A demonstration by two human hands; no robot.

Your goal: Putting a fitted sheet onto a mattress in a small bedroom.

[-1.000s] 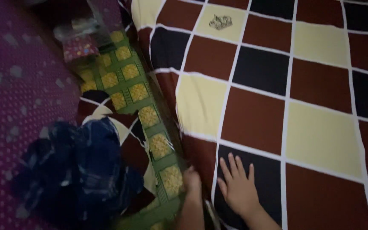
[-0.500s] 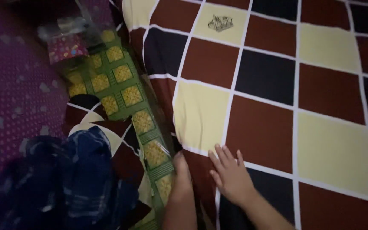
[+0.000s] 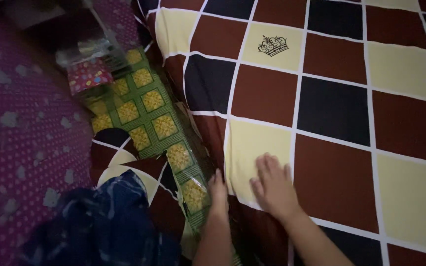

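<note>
At nine o'clock lies a blue cloth (image 3: 104, 221). Our left hand (image 3: 218, 189) tucks the soft, light checked sheet (image 3: 331, 108) at the bed's edge, grip hidden; our right hand (image 3: 274, 187) presses flat, fingers spread, holding nothing.

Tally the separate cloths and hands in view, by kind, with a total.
Checked bedsheet: 1
Green and yellow mat: 1
Purple dotted cloth: 1
Dark blue cloth: 1
Hands: 2, left hand and right hand
Total: 6
</note>
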